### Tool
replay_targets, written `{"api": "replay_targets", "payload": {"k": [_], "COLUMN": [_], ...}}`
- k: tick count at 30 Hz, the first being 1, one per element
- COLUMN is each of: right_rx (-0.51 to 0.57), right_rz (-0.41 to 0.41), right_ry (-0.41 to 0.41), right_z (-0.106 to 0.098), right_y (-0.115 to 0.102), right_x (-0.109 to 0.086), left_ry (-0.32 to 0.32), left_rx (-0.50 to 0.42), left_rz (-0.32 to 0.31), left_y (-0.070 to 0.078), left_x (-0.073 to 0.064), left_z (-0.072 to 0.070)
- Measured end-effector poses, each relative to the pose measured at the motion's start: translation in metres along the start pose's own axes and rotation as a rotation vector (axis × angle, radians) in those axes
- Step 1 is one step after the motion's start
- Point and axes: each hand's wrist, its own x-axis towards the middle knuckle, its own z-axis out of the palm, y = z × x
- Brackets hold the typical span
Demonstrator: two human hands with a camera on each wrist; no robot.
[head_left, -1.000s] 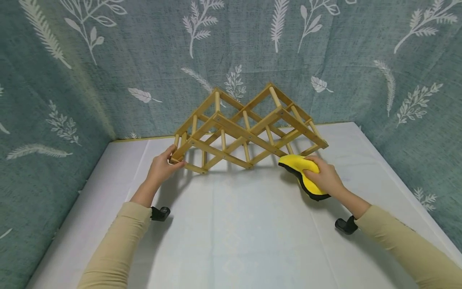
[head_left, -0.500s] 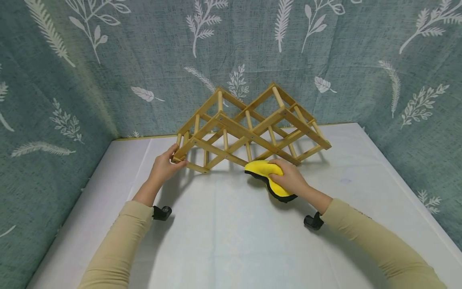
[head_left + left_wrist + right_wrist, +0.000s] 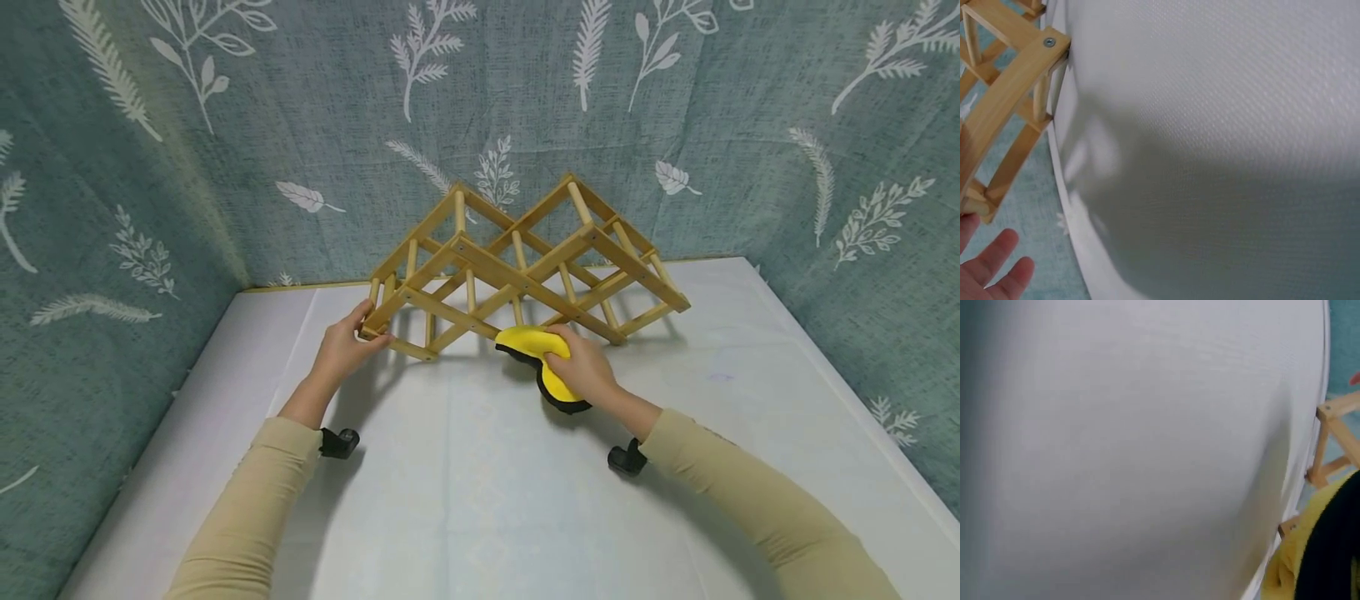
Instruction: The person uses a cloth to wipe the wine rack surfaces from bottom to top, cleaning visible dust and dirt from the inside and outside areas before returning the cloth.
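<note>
Nearest to the camera are two beige sleeves, the left sleeve (image 3: 247,500) and the right sleeve (image 3: 757,492), which come in from the bottom corners. At each wrist there is a small black device; one is the left device (image 3: 340,443), the other the right device (image 3: 627,459).

A little further, the right hand (image 3: 585,364) has its fingers clamped on a yellow cloth (image 3: 527,338) with a black border. The cloth is held above the white table (image 3: 480,500), just in front of the lower middle part of a wooden rack (image 3: 525,282). Whether it touches the wood, I cannot tell.

The left hand (image 3: 345,348) holds the rack at its left end, with the thumb in front and the fingers behind the corner. In the left wrist view some of these fingers show spread apart just beside the end of the wood.

The rack stands on the table near the far edge. It is made of crossing flat slats joined by round rods, and its top makes two peaks. Behind the table hangs a blue-green curtain (image 3: 337,125), printed with white leaves and branches; similar fabric is at both sides.
</note>
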Motion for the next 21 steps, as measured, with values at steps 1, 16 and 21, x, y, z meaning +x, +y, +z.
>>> {"api": "replay_targets", "payload": {"k": [1,16,21], "right_rx": [0.02,0.124,0.086], "right_rz": [0.004,0.016,0.012], "right_ry": [0.02,0.132,0.207], "right_z": [-0.002,-0.048,-0.072], "right_y": [0.0,0.007,0.007], "right_x": [-0.002,-0.017,-0.017], "left_ry": [-0.001,-0.024,-0.043], "left_rx": [-0.004,-0.022,-0.044], "left_rz": [-0.001,-0.009,-0.025], "left_y": [0.0,0.0,-0.003], "left_x": [0.0,0.0,-0.001], "left_z": [0.0,0.003,0.0]}}
